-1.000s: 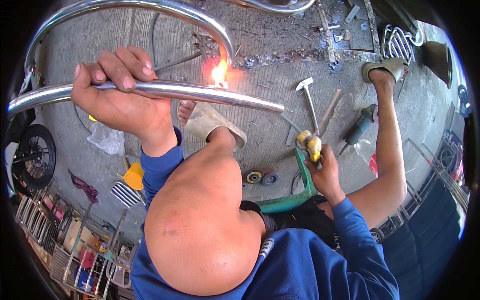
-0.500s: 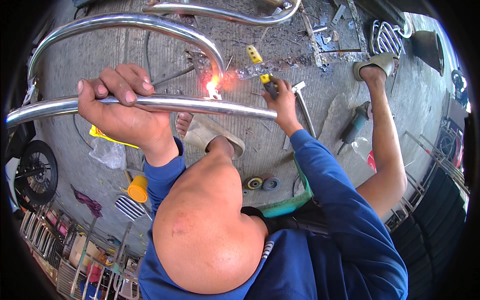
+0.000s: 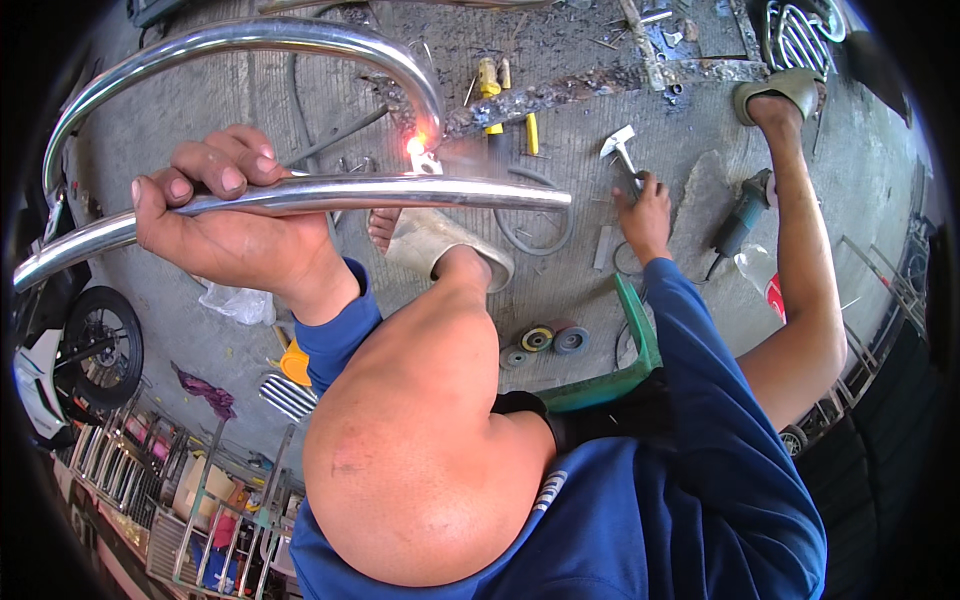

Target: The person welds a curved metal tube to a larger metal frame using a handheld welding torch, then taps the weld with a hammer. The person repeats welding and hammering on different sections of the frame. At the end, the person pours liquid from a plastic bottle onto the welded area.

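My left hand (image 3: 225, 215) is wrapped around a shiny metal tube (image 3: 400, 195) that runs across the view. Beyond it a bent metal tube (image 3: 270, 38) curves down to a small metal tab (image 3: 427, 161), where a spot glows orange-white. Off to the right, my right hand (image 3: 646, 215) has its fingers closed about the handle of a hammer (image 3: 618, 141); the palm side and the handle's lower end are hidden. A yellow-and-black clamp tool (image 3: 488, 78), which looks like a welding electrode holder, lies by a rusty bar (image 3: 590, 85).
An angle grinder (image 3: 740, 222) lies near my right foot. Several grinding discs (image 3: 570, 341) sit beside a green stool (image 3: 640, 325). Cable (image 3: 545, 245) loops near my left sandal (image 3: 440, 235). A motorcycle wheel (image 3: 103, 342) and metal racks (image 3: 225, 530) stand at left.
My right hand has let go of the yellow-and-black holder and moved right to the hammer's handle. The glow at the tab has shrunk. My left hand still grips the tube.
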Motion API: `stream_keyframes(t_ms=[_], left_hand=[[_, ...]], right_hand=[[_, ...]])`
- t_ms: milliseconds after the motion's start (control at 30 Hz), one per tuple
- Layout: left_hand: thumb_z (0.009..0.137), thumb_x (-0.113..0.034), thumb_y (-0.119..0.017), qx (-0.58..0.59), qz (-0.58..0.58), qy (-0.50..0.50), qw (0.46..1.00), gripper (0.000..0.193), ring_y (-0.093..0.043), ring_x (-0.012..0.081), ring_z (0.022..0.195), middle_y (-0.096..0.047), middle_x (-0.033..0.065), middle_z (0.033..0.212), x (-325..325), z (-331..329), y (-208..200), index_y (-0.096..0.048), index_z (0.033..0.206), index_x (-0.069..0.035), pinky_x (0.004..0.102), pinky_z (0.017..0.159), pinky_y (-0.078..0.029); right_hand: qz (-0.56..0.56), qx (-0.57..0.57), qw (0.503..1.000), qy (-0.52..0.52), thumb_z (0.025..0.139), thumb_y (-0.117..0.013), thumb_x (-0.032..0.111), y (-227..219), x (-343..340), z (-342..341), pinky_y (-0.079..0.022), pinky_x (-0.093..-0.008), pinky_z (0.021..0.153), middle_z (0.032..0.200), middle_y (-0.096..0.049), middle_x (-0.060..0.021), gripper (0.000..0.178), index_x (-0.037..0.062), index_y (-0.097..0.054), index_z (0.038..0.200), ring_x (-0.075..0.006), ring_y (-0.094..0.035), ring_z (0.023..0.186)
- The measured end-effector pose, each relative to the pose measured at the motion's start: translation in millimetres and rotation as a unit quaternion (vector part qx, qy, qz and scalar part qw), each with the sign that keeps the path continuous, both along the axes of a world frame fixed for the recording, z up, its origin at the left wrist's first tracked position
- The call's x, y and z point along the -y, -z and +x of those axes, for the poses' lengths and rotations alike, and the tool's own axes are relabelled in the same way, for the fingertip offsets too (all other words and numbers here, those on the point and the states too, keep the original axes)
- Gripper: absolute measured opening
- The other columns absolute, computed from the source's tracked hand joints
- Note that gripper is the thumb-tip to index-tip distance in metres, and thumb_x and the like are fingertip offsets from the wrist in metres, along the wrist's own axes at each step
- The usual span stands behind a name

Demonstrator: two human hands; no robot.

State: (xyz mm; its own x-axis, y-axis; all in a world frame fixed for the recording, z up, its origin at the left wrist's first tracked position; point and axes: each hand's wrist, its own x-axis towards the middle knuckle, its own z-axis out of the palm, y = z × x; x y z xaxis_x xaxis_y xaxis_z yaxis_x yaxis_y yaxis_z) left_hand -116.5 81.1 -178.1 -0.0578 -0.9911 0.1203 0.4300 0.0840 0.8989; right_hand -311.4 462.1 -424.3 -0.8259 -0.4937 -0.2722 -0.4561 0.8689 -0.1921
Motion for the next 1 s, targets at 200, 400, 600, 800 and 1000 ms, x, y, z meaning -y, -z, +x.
stream_keyframes(t_ms=[200, 400, 600, 800, 1000], left_hand=[[0.099, -0.035, -0.045, -0.013, -0.002, 0.016, 1.0, 0.03, -0.044, 0.0138, 0.039, -0.046, 0.0023, 0.05, 2, -2, 0, -0.043, 0.075, -0.017, 0.0279, 0.046, -0.043], [0.098, -0.035, -0.046, 0.029, -0.023, -0.008, 0.999, 0.029, -0.041, 0.014, 0.039, -0.044, 0.0016, 0.048, 0, -8, -3, -0.042, 0.075, -0.017, 0.0268, 0.049, -0.04], [0.096, -0.036, -0.049, 0.021, -0.004, -0.038, 0.999, 0.028, -0.035, 0.012, 0.045, -0.042, 0.0016, 0.049, 2, -6, 0, -0.042, 0.077, -0.016, 0.0329, 0.062, -0.038], [0.095, -0.034, -0.05, -0.003, 0.029, -0.027, 0.999, 0.026, -0.036, 0.0117, 0.05, -0.041, 0.0006, 0.05, 4, 3, 5, -0.04, 0.08, -0.016, 0.0334, 0.065, -0.038], [0.096, -0.033, -0.05, 0.016, 0.016, -0.025, 0.999, 0.027, -0.035, 0.0112, 0.051, -0.039, 0.0008, 0.052, 1, 0, 1, -0.037, 0.081, -0.015, 0.0323, 0.064, -0.037]], right_hand=[[0.002, 0.069, 0.997, -0.041, 0.095, -0.064, 0.032, 16, -32, -18, -0.048, -0.0539, 0.084, 0.1, -0.061, -0.0258, 0.036, 0.0008, -0.051, 0.107, -0.0467, -0.06, 0.098], [-0.082, 0.177, 0.979, 0.06, 0.097, -0.064, 0.028, -53, -7, 8, -0.048, -0.0549, 0.07, 0.086, -0.065, -0.03, 0.035, -0.0006, -0.046, 0.105, -0.0507, -0.064, 0.08], [-0.103, 0.218, 0.97, 0.007, 0.098, -0.063, 0.023, -179, 10, 45, -0.047, -0.0428, 0.061, 0.077, -0.063, -0.0215, 0.03, 0.0014, -0.044, 0.103, -0.0364, -0.064, 0.068], [-0.255, 0.253, 0.928, 0.096, 0.096, -0.065, 0.006, -245, -5, 73, -0.047, -0.0295, 0.06, 0.085, -0.062, -0.0086, 0.024, 0.0011, -0.046, 0.11, -0.0142, -0.059, 0.07], [-0.323, 0.301, 0.897, -0.014, 0.094, -0.064, 0.0, -273, 37, 57, -0.048, -0.0264, 0.066, 0.099, -0.059, -0.0136, 0.035, -0.0024, -0.041, 0.121, -0.013, -0.059, 0.083]])
